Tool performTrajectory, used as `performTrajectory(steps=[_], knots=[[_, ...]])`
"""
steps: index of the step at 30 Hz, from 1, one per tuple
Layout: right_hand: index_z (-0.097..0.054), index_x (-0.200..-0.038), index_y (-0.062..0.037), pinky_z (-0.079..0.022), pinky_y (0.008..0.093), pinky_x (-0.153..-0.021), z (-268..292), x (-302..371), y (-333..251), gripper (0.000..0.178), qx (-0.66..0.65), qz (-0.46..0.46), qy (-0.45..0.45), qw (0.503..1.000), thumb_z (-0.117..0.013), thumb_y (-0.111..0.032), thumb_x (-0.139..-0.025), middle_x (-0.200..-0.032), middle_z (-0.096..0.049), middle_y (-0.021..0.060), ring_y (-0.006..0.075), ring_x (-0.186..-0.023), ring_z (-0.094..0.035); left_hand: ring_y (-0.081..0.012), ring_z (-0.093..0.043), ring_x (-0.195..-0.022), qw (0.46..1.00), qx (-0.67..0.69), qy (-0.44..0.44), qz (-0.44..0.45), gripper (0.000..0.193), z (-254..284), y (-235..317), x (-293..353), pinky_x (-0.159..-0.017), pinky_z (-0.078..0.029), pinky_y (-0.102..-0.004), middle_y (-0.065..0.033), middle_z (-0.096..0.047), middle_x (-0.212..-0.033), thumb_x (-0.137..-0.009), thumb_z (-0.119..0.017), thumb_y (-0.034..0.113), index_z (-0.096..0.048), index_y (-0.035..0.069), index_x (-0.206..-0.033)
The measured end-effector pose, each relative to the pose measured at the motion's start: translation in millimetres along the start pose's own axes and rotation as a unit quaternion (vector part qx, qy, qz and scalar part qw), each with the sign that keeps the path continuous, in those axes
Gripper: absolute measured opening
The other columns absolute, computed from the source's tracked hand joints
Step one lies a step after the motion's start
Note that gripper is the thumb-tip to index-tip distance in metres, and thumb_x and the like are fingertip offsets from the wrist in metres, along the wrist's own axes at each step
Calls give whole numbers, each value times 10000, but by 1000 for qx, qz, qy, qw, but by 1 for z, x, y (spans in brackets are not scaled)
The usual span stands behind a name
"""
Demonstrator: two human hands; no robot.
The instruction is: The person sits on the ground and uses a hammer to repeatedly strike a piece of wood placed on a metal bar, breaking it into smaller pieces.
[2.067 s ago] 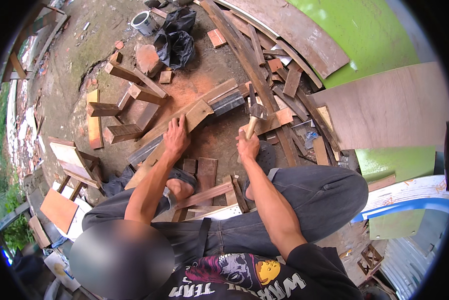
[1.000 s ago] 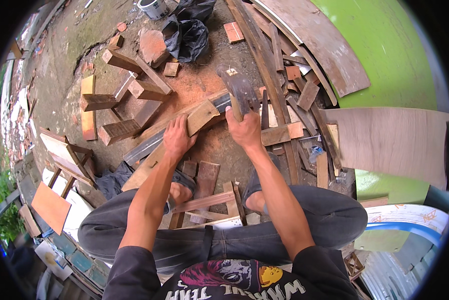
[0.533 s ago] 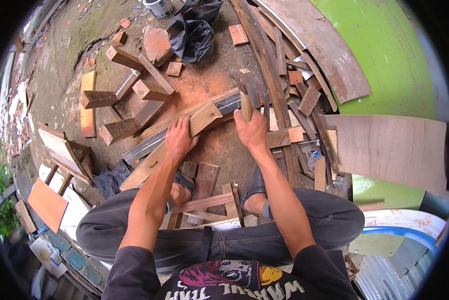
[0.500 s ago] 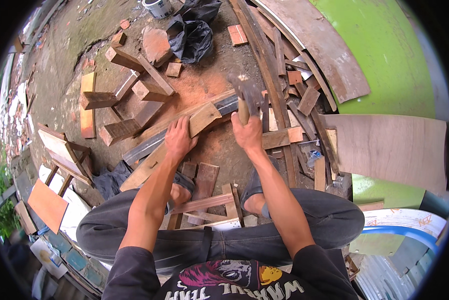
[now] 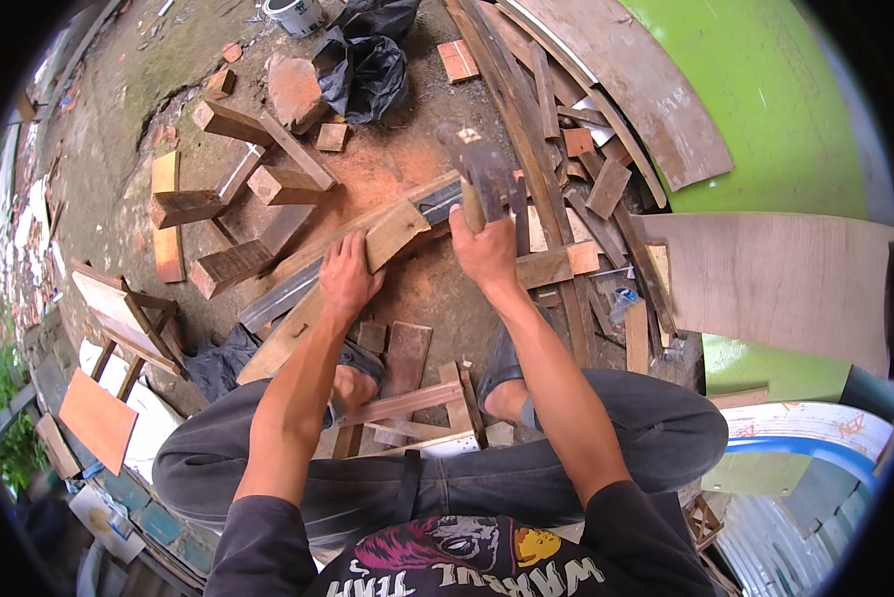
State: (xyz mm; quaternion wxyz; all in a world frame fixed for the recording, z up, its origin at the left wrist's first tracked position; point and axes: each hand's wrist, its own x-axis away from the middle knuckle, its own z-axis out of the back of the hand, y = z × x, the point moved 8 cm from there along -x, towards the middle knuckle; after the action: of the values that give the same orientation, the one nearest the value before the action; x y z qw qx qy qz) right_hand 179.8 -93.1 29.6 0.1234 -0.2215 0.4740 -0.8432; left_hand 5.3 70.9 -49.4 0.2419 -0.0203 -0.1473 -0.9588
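Observation:
My left hand (image 5: pixel 345 277) grips a pale wooden plank (image 5: pixel 395 235) near its squared far end, fingers bent over the edge. The plank slants toward my left foot and rests across a dark beam (image 5: pixel 286 297) with a pale line along it. In my right hand (image 5: pixel 487 249) is a hammer (image 5: pixel 482 169), its short wooden handle inside my fist and its metal head up, slightly blurred. The hammer head is apart from the plank, to its right, over the beam's far end. My fingers hide part of the handle.
Wooden frames with thick legs (image 5: pixel 233 269) lie at the left, beyond a small stool-like frame (image 5: pixel 128 313). Long boards (image 5: pixel 527 139) and offcuts run along the right. A black plastic bag (image 5: pixel 362 80) and a bucket (image 5: pixel 295 15) stand far ahead. Short pieces (image 5: pixel 404 363) lie between my feet.
The view has shifted slightly, moving the far scene a little left. The hammer head looks less blurred and its tilt has changed slightly. My left hand keeps its hold on the plank.

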Motion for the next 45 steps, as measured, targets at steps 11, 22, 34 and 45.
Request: performTrajectory(steps=[11, 22, 34, 45], knots=[[-684, -1010, 36, -545, 496, -807, -22, 8, 73, 307, 142, -155, -134, 968, -607, -214, -849, -945, -689, 304, 467, -927, -672, -327, -554, -1148, 1000, 6, 6, 5, 760, 1, 1, 1, -1000, -462, -425, -107, -579, -1236, -696, -830, 336, -494, 72, -1324], [-679, -1017, 34, -521, 520, -838, -34, 21, 103, 329, 151, -143, -132, 969, -632, -246, -851, -934, -675, 325, 486, -948, -653, -317, -567, -1153, 1000, -21, 8, 0, 733, -1, 4, 0, -990, -472, -418, -98, -591, -1246, -741, -805, 414, -505, 83, -1322], [-574, -840, 25, -468, 355, -414, 1, 70, 154, 228, -27, -313, -43, 948, -637, -194, -857, -578, -557, 63, 171, -444, -553, -332, -524, -1185, 993, 34, 57, -96, 692, 30, 13, 6, -1042, -396, -455, -131, -570, -1252, -820, -735, 497, -561, 53, -1321], [-672, -967, 65, -529, 483, -787, -2, 68, 115, 400, 75, -168, -18, 983, -662, -321, -862, -830, -681, 292, 456, -844, -674, -344, -613, -1054, 996, -3, -7, -85, 509, 24, -1, 0, -880, -493, -448, -141, -627, -1123, -967, -547, 483, -578, 71, -1264]])
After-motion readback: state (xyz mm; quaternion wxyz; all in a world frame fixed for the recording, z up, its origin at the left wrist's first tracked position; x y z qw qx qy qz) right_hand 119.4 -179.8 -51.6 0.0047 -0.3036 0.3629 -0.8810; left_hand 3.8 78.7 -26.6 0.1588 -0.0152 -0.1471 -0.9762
